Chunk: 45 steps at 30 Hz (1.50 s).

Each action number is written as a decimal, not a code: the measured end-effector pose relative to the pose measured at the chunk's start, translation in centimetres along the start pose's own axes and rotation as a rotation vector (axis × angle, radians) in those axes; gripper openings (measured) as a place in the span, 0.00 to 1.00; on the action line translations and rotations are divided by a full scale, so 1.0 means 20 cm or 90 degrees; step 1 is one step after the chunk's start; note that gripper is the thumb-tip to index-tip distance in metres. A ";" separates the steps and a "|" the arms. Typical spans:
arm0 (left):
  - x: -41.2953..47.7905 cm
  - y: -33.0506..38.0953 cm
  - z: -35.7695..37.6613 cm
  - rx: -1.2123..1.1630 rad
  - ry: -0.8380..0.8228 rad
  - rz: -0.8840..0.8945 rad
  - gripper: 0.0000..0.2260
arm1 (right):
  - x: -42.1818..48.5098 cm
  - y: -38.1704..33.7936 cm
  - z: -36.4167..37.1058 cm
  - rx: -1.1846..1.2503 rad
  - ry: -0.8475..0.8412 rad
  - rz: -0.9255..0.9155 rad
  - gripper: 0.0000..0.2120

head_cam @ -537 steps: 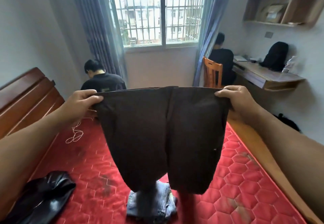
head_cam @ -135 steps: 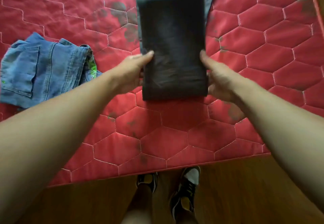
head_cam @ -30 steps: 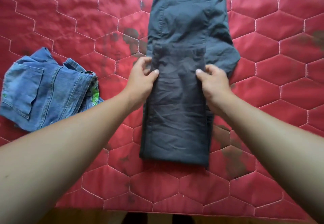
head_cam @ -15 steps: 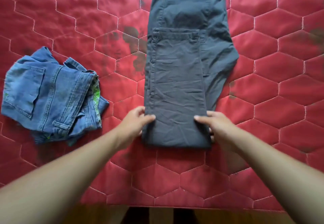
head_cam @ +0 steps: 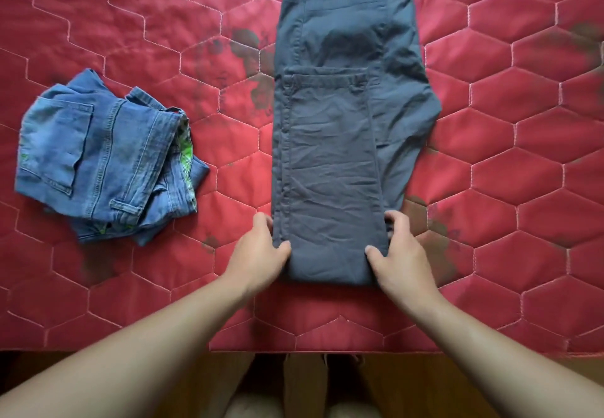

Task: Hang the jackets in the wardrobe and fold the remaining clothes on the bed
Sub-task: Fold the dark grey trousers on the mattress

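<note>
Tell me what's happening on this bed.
A person is folding dark grey trousers on a red quilted mattress. The left hand and right hand each grip a near corner of the folded end, thumbs on top. One fold already lies over the rest of the trousers. A folded pair of blue jeans sits apart to the left.

Dark grey trousers [head_cam: 330,169] and faded blue jeans [head_cam: 104,162] with a green inner lining lie on a red mattress [head_cam: 523,156] quilted in pale hexagon stitching, blotched with dark stains.
</note>
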State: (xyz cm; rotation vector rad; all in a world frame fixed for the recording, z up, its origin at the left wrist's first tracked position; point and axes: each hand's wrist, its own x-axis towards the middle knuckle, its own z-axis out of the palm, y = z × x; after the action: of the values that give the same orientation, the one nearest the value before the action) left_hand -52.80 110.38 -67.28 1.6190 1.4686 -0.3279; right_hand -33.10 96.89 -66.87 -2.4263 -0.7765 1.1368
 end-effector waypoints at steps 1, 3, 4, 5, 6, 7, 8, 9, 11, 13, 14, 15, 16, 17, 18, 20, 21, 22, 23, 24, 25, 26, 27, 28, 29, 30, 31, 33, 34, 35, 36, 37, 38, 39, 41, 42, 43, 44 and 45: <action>0.00 0.00 0.00 0.055 0.067 0.062 0.25 | 0.00 -0.01 0.00 -0.076 0.048 -0.077 0.31; 0.05 0.03 0.00 0.190 0.193 0.222 0.36 | 0.05 -0.05 0.02 -0.230 0.160 -0.242 0.32; 0.09 0.05 0.01 0.254 0.226 0.290 0.37 | 0.10 -0.08 0.03 -0.283 0.186 -0.306 0.31; 0.13 0.07 0.02 0.312 0.229 0.334 0.36 | 0.15 -0.11 0.05 -0.328 0.180 -0.353 0.31; 0.18 0.07 0.04 0.369 0.214 0.357 0.35 | 0.21 -0.12 0.07 -0.376 0.151 -0.381 0.31; 0.23 0.08 0.06 0.422 0.190 0.363 0.34 | 0.28 -0.11 0.09 -0.429 0.114 -0.393 0.33; 0.28 0.07 0.07 0.469 0.168 0.360 0.34 | 0.34 -0.10 0.10 -0.484 0.080 -0.392 0.35; 0.32 0.05 0.09 0.495 0.152 0.358 0.34 | 0.38 -0.08 0.12 -0.530 0.055 -0.387 0.37; 0.36 0.03 0.10 0.502 0.149 0.370 0.34 | 0.42 -0.05 0.13 -0.566 0.047 -0.381 0.37; 0.36 0.03 0.07 0.467 0.176 0.390 0.32 | 0.43 -0.05 0.12 -0.528 0.081 -0.393 0.36; 0.37 0.05 0.05 0.440 0.201 0.407 0.30 | 0.44 -0.07 0.10 -0.495 0.104 -0.407 0.34; 0.40 0.09 0.01 0.417 0.230 0.427 0.29 | 0.47 -0.09 0.07 -0.468 0.134 -0.423 0.31; 0.45 0.13 -0.03 0.402 0.254 0.441 0.28 | 0.52 -0.13 0.04 -0.453 0.163 -0.435 0.29; 0.51 0.19 -0.09 0.396 0.270 0.446 0.27 | 0.60 -0.18 -0.01 -0.451 0.184 -0.439 0.29; 0.59 0.26 -0.15 0.399 0.276 0.441 0.28 | 0.68 -0.23 -0.05 -0.460 0.190 -0.433 0.29; 0.75 0.39 -0.24 0.423 0.257 0.410 0.30 | 0.87 -0.35 -0.13 -0.496 0.164 -0.401 0.32; 0.83 0.44 -0.27 0.440 0.234 0.391 0.32 | 0.96 -0.39 -0.15 -0.517 0.139 -0.382 0.33; 0.90 0.48 -0.29 0.458 0.210 0.375 0.33 | 1.03 -0.42 -0.17 -0.539 0.112 -0.365 0.34; 0.94 0.49 -0.29 0.475 0.188 0.365 0.33 | 1.08 -0.42 -0.17 -0.557 0.089 -0.353 0.35; 0.97 0.50 -0.29 0.484 0.174 0.361 0.33 | 1.11 -0.41 -0.17 -0.563 0.075 -0.346 0.35; 0.98 0.49 -0.29 0.485 0.169 0.361 0.34 | 1.12 -0.41 -0.18 -0.560 0.070 -0.343 0.35; 0.97 0.49 -0.29 0.482 0.168 0.365 0.34 | 1.11 -0.41 -0.18 -0.551 0.066 -0.342 0.35; 0.96 0.49 -0.30 0.479 0.172 0.372 0.34 | 1.10 -0.42 -0.19 -0.540 0.063 -0.343 0.35; 0.95 0.50 -0.32 0.475 0.181 0.380 0.34 | 1.09 -0.43 -0.19 -0.523 0.067 -0.347 0.35; 0.95 0.52 -0.34 0.463 0.200 0.387 0.33 | 1.08 -0.46 -0.20 -0.492 0.086 -0.350 0.35; 0.95 0.55 -0.37 0.441 0.229 0.387 0.32 | 1.08 -0.49 -0.22 -0.448 0.118 -0.347 0.35; 0.95 0.59 -0.41 0.415 0.258 0.382 0.30 | 1.09 -0.53 -0.24 -0.399 0.149 -0.334 0.34; 0.97 0.66 -0.48 0.365 0.250 0.360 0.21 | 1.13 -0.61 -0.28 -0.322 0.149 -0.283 0.29; 0.97 0.68 -0.51 0.329 0.213 0.355 0.16 | 1.14 -0.64 -0.31 -0.290 0.123 -0.266 0.23; 0.96 0.70 -0.53 0.294 0.164 0.357 0.12 | 1.15 -0.66 -0.33 -0.262 0.092 -0.259 0.17; 0.95 0.72 -0.56 0.272 0.122 0.366 0.10 | 1.15 -0.68 -0.36 -0.241 0.067 -0.261 0.13; 0.95 0.74 -0.59 0.268 0.100 0.383 0.09 | 1.14 -0.70 -0.39 -0.223 0.058 -0.270 0.09; 0.94 0.77 -0.64 0.272 0.095 0.403 0.08 | 1.12 -0.73 -0.43 -0.205 0.062 -0.282 0.08; 0.95 0.82 -0.69 0.273 0.106 0.422 0.08 | 1.12 -0.78 -0.48 -0.184 0.079 -0.293 0.07; 1.02 0.97 -0.82 0.241 0.184 0.436 0.10 | 1.17 -0.91 -0.59 -0.138 0.138 -0.303 0.09; 1.06 1.06 -0.89 0.191 0.238 0.415 0.11 | 1.22 -0.99 -0.65 -0.111 0.171 -0.290 0.11; 1.09 1.14 -0.94 0.124 0.294 0.384 0.14 | 1.29 -1.07 -0.70 -0.085 0.197 -0.263 0.14; 1.12 1.21 -0.98 0.066 0.337 0.348 0.17 | 1.35 -1.14 -0.74 -0.067 0.214 -0.235 0.18; 1.13 1.24 -0.97 0.036 0.358 0.319 0.20 | 1.39 -1.19 -0.75 -0.065 0.224 -0.208 0.20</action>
State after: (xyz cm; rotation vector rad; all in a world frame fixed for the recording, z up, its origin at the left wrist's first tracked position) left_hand -31.75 142.50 -61.71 2.1643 1.3786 0.4034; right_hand -14.41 131.39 -61.68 -2.3690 -1.0787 0.5417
